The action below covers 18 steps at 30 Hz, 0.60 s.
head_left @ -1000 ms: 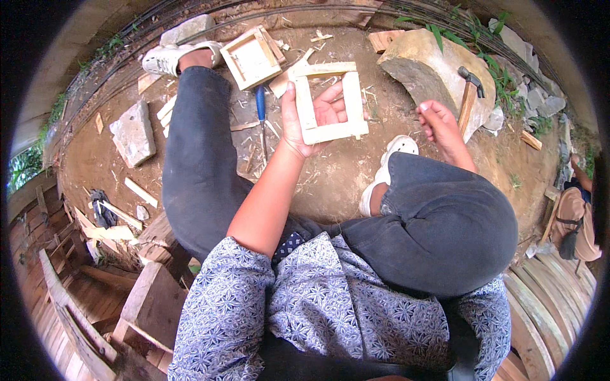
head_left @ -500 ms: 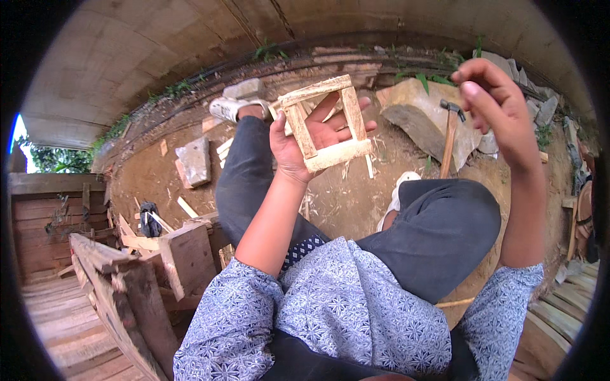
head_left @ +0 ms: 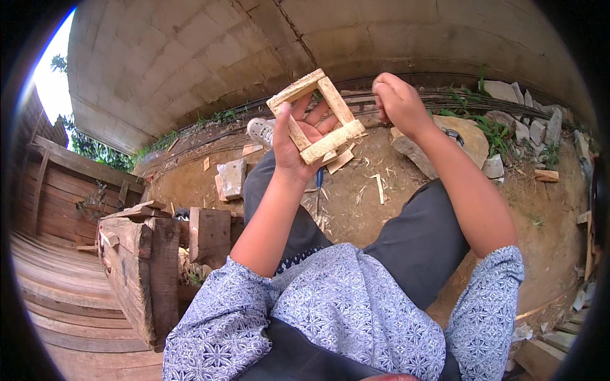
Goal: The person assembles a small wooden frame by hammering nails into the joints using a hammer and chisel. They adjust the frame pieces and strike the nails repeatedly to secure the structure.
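Observation:
A small square frame (head_left: 333, 141) of four pale, rough wooden strips lies across the palm of my left hand (head_left: 288, 152). The thumb presses on its left side while the other fingers spread behind the opening. Raised to the right of the frame and apart from it is my right hand (head_left: 401, 106), its fingers curled in. Whatever those fingers may hold is hidden. Beyond my right forearm, a hammer head (head_left: 452, 135) shows on a large rock (head_left: 467, 130); its handle is out of sight. Below the frame, a blue-handled tool (head_left: 319, 178) stands or lies by my left leg, its tip unclear.
Wood offcuts and shavings (head_left: 380, 188) litter the dirt ground. A stone block (head_left: 232, 178) sits beyond my left knee. Rough timber (head_left: 136, 267) and planks (head_left: 63, 298) rise at the left. Loose rocks (head_left: 537, 130) line the foot of a concrete wall (head_left: 190, 57).
The view has shifted. My right hand has moved left, nearer the frame, and its fingers have curled tighter. The frame is tilted more, still in my left hand. My right forearm now covers the hammer handle.

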### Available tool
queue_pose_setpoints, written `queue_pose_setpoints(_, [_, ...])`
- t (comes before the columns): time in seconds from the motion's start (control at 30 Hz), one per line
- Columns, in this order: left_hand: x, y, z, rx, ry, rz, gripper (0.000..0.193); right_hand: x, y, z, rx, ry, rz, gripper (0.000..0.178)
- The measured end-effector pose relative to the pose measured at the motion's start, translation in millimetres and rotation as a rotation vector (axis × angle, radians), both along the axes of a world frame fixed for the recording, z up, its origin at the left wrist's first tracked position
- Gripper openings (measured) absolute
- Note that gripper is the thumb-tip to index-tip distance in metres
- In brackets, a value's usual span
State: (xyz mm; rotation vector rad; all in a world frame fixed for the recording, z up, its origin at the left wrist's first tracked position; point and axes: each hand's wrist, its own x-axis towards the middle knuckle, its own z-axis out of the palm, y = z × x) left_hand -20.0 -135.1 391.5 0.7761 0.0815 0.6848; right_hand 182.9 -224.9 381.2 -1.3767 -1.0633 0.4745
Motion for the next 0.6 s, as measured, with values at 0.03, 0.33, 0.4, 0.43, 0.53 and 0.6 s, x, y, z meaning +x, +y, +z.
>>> queue_pose_setpoints(0.03, [-3,0,2,0.05,0.043,0.027,0.068,0,9,-4,-0.01,-0.056,0.018,0.017])
queue_pose_setpoints(0.33, [-16,33,61,0.418,0.19,0.18,0.06,-1,42,5,-0.036,0.099,0.131,0.023])
queue_pose_setpoints(0.4, [-24,51,73,0.432,0.229,0.181,0.058,-1,55,3,-0.063,0.222,0.212,0.029])
queue_pose_setpoints(0.43, [-28,60,79,0.438,0.248,0.182,0.057,-4,59,3,-0.052,0.273,0.224,0.031])
queue_pose_setpoints(0.53, [-20,82,88,0.323,0.277,-0.015,0.046,-16,49,15,-0.033,0.398,0.233,0.038])
queue_pose_setpoints(0.6, [-4,96,86,0.331,0.295,-0.048,0.051,-11,57,6,-0.062,0.443,0.273,0.06])
